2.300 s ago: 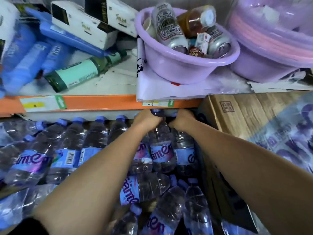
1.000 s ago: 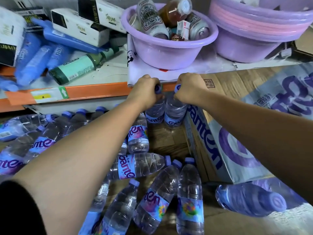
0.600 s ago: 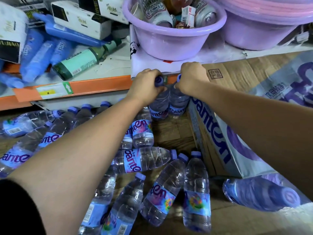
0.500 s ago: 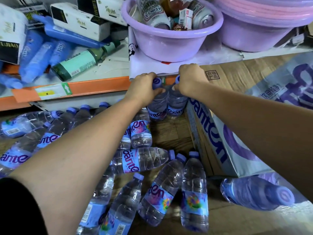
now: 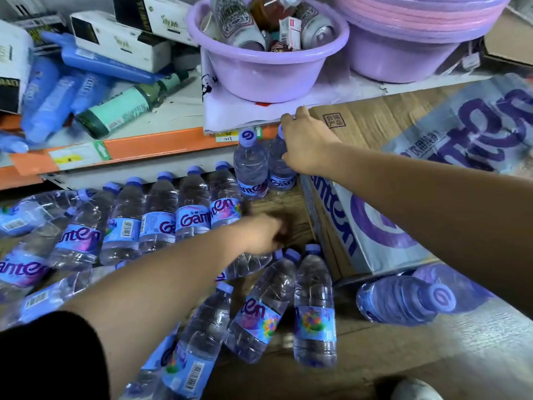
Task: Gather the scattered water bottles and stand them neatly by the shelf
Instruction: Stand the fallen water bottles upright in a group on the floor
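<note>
Two clear water bottles with blue caps stand side by side under the orange shelf beam point(image 5: 158, 142). My right hand point(image 5: 307, 142) grips the top of the right bottle point(image 5: 278, 176), thumb on its shoulder and one finger lifted. The left bottle point(image 5: 250, 166) stands free. My left hand point(image 5: 259, 235) is blurred, holds nothing, and hovers just above a lying bottle point(image 5: 248, 264). A row of bottles point(image 5: 161, 209) lines the shelf base to the left. Several more lie on the floor, among them one at the front point(image 5: 314, 307) and one on the right point(image 5: 403, 301).
A printed cardboard box point(image 5: 360, 226) stands right against the two standing bottles. On the shelf above sit a purple basin point(image 5: 268, 70) of cans, stacked basins, white boxes and blue packs. A shoe tip point(image 5: 415, 391) shows at the bottom right.
Both hands carried two bottles and stood them by the box. My left hand has let go of its bottle and dropped back towards the lying ones. My right hand stays on its bottle.
</note>
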`<state>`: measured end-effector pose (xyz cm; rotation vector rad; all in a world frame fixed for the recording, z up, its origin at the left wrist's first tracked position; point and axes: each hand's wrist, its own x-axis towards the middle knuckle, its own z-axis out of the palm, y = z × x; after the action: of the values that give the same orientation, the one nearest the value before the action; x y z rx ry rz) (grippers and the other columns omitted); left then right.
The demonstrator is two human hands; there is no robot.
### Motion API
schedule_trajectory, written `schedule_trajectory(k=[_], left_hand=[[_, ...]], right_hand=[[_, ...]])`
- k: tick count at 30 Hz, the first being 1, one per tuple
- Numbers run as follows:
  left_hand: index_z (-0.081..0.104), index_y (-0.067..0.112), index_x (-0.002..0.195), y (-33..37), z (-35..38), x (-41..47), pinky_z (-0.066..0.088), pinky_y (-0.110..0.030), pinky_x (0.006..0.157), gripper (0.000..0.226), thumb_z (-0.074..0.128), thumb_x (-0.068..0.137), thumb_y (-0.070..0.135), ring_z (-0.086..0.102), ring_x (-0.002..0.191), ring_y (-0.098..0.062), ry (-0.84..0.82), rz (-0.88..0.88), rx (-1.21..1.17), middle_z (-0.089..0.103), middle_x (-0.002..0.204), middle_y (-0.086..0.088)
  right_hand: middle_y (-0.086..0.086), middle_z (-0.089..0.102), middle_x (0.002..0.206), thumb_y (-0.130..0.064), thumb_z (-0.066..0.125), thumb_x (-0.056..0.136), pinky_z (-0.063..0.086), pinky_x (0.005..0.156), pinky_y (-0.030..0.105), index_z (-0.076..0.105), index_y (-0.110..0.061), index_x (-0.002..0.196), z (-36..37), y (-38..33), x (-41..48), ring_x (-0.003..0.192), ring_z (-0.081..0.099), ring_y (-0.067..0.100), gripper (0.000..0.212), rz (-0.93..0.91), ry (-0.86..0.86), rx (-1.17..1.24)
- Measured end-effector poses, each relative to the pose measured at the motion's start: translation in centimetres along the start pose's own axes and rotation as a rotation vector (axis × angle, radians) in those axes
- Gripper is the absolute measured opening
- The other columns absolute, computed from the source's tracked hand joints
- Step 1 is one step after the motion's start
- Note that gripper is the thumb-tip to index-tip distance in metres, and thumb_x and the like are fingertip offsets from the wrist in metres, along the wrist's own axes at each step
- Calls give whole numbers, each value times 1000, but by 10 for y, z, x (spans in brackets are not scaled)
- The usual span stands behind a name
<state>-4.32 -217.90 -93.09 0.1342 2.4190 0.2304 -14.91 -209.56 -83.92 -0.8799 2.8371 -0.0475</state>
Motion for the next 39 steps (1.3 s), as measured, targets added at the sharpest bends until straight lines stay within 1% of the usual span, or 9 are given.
schedule_trajectory(k=[8,13,17,20,24,29,31,34,39], left_hand=[[46,1,134,33,5,19,47,-33,93,45,52,91,8,55,119,-29,-332,0,380,55,132,-14],[61,7,114,16,-28,9,46,-29,77,37,65,83,25,59,98,-27,-140,11,266,63,118,-11],[63,10,112,2,-43,-3,48,-28,79,41,70,78,31,59,88,-22,-102,10,171,68,110,-6],[66,10,97,-16,-56,-15,41,-27,64,38,77,69,34,58,77,-24,-16,56,173,65,85,-8],[60,18,76,-40,-65,-27,37,-26,55,29,80,64,35,50,65,-21,47,85,82,55,64,0],[49,21,62,-50,-64,-38,37,-27,51,33,77,64,37,52,61,-21,104,72,41,51,54,1],[47,21,60,-51,-64,-42,39,-27,52,34,77,63,37,56,61,-24,109,57,36,54,55,0],[43,22,61,-50,-63,-49,39,-27,51,36,76,63,37,58,60,-24,117,46,31,59,62,-3],[40,23,65,-42,-64,-67,36,-23,46,37,74,69,36,52,45,-9,90,24,64,58,57,2]], right_hand=[[18,56,122,-6,50,90,39,67,32,50,-1,123,11,5,-11,105,60,36,32,-70,0,-28],[16,59,122,-10,46,91,39,68,33,53,-5,124,35,-7,-14,103,57,31,34,-256,-446,-156],[10,57,89,-10,45,95,41,58,31,58,2,117,67,-19,-3,61,43,19,28,-305,-749,-308],[4,50,105,-24,54,95,44,92,32,53,-2,130,81,-26,-1,92,49,19,42,-288,-898,-295],[7,56,129,-32,66,83,49,91,36,59,-8,125,110,-33,-7,115,55,28,49,-313,-1013,-346],[0,51,77,-24,65,86,48,90,38,58,-12,76,129,-42,-18,96,54,25,17,-380,-1099,-496],[1,56,87,-24,68,84,49,97,40,64,-7,97,127,-42,-22,107,57,28,22,-400,-1083,-510],[3,57,122,-15,71,81,44,82,30,59,-7,124,111,-39,-24,105,53,21,45,-358,-1051,-374],[15,52,106,9,62,83,53,45,14,53,-4,111,91,-37,-28,56,63,15,32,-245,-1080,28]])
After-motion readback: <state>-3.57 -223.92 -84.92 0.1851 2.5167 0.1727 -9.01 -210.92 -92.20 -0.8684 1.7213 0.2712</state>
